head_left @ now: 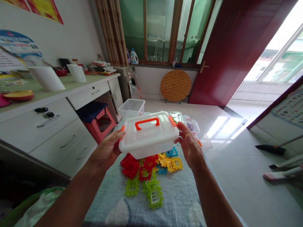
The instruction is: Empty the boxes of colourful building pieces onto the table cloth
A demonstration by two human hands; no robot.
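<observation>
Holding the clear plastic box [148,136] up between both hands, we have it in the air above the pile of coloured building tiles [151,171] spread on the quilted blue cloth [175,195]. Our left hand [107,151] cups the box's left end, fingers curled round the side near the orange latch; our right hand [189,146] presses the right end with thumb on top by the other latch. Both hands are partly closed on the box's ends, neither wrapped fully round it, and the orange handle [146,122] on the lid is untouched.

The risk we see is in that grip. The box is carried by sideways pressure on smooth plastic, so if either hand loosens it could tip or slip and land on the tiles below, scattering them toward the cloth's edge and onto the floor [236,176]. We cannot tell whether the latches are snapped shut; if a thumb lifts one, the lid could pop free on that side. We also cannot make out whether anything is inside.

Other clear containers [196,132] sit just beyond the box, near our right hand, and an open tub [132,107] stands further back; swinging the box outward could knock them. The red stool [101,121] and the drawers of the worktop [59,132] lie well apart to the left.
</observation>
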